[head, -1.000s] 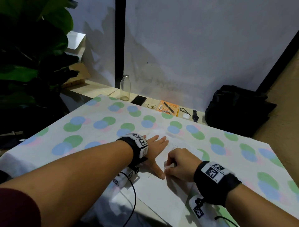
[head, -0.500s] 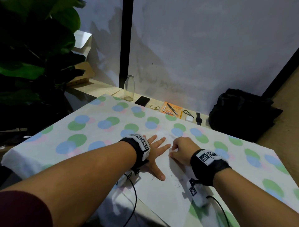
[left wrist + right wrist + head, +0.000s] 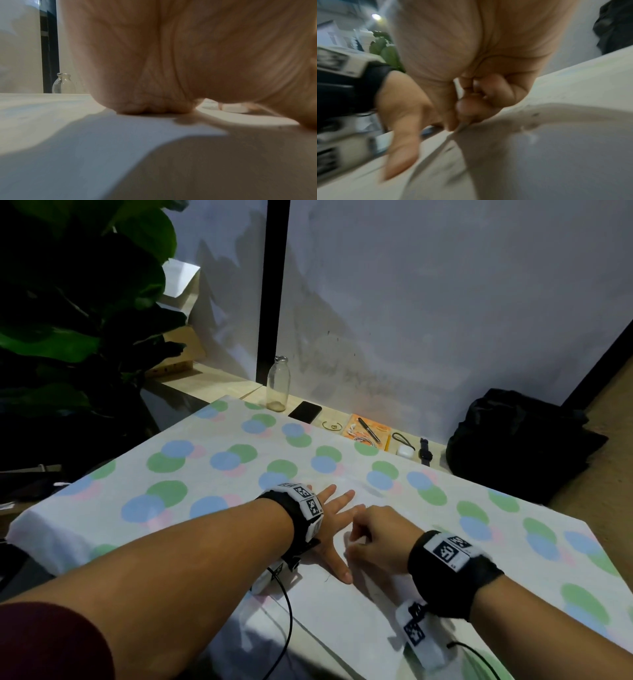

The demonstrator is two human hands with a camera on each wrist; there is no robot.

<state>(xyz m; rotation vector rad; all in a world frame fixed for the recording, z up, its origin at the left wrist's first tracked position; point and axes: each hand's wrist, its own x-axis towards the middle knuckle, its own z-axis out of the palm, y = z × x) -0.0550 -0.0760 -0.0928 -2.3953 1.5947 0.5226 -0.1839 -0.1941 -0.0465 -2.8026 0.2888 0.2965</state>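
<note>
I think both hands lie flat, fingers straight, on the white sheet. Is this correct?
Not quite. Only the left hand lies flat on the white sheet. The right hand is curled and pinches the sheet's edge, as the right wrist view shows.

Sheet at the near edge of the surface, both grips on it.

The left grip lies flat on the sheet's far part. The right grip is just beside it on the right, pinching a fold of the sheet. Behind the surface's far edge runs a ledge. Along it, left to right, are a bottle, a phone, a bracelet, a packet with a pen on it, an earbud case and a watch. A bag sits beyond the far right corner, and a plant stands past the left edge.
</note>
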